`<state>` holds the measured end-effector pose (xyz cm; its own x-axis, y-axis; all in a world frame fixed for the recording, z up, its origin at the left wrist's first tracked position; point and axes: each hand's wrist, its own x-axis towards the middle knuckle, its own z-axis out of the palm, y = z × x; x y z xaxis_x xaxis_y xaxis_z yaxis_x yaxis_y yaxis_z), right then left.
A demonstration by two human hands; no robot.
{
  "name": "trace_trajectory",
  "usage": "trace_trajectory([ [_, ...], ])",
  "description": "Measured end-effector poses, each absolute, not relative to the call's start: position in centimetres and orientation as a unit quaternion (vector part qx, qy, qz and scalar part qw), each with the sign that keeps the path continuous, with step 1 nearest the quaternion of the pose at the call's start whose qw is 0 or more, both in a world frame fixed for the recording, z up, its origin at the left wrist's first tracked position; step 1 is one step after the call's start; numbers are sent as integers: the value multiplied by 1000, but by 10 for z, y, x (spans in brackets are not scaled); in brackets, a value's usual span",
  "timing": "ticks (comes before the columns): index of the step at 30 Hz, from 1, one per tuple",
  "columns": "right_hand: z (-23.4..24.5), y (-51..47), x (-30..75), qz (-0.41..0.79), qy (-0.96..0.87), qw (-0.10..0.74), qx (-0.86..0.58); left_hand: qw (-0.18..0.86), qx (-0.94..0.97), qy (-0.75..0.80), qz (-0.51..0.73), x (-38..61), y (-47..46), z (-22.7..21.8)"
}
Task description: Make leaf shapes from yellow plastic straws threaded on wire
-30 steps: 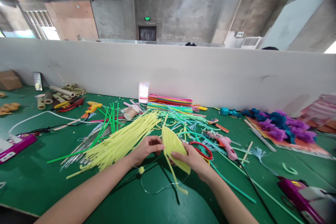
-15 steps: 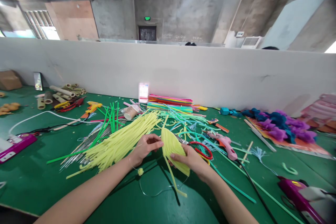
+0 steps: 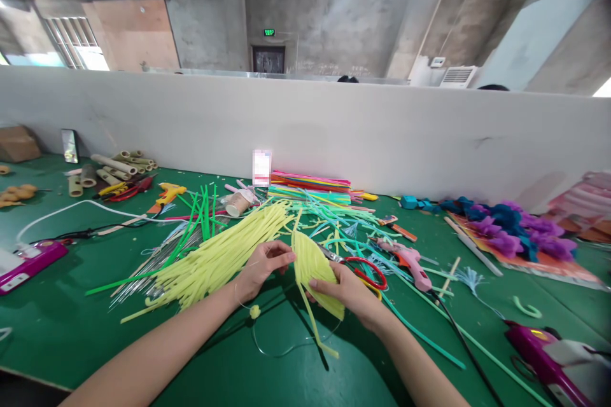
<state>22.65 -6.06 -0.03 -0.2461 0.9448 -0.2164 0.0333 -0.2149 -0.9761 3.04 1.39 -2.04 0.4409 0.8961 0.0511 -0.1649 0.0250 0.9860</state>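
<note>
My right hand [image 3: 351,292] grips a flat leaf shape made of pale yellow pipe cleaners [image 3: 312,267], with loose yellow ends trailing down toward me. My left hand [image 3: 262,267] is closed in a pinch just left of the leaf's upper edge, fingertips holding a thin clear wire [image 3: 277,346] that loops over the green table [image 3: 71,331]. A small yellow bead [image 3: 255,311] hangs on that wire below my left wrist. A big pile of loose yellow pipe cleaners [image 3: 214,257] lies left of my hands.
Red-handled scissors [image 3: 365,267] and a pink glue gun [image 3: 410,264] lie right of my hands. Green and teal pipe cleaners [image 3: 334,222], a coloured stack [image 3: 310,184], a twine spool [image 3: 236,203], purple and blue fluffy flowers [image 3: 510,232] and a magenta device [image 3: 548,353] surround them. A white partition [image 3: 334,133] backs the table.
Both hands and the yellow leaf shape lifted slightly away from me; my left fingers shifted a little along the wire. Nothing was let go.
</note>
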Motion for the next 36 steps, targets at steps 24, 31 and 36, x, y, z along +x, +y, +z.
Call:
trace_trajectory([
  [24, -1, -63, 216, 489, -580, 372, -534, 700, 603, 316, 217, 11, 17, 8],
  [31, -15, -65, 213, 458, -526, 339, -631, 689, 613, 313, 228, 23, 7, 7],
  [36, -17, -68, 207, 524, -506, 345, -592, 687, 606, 323, 236, 22, 9, 2],
])
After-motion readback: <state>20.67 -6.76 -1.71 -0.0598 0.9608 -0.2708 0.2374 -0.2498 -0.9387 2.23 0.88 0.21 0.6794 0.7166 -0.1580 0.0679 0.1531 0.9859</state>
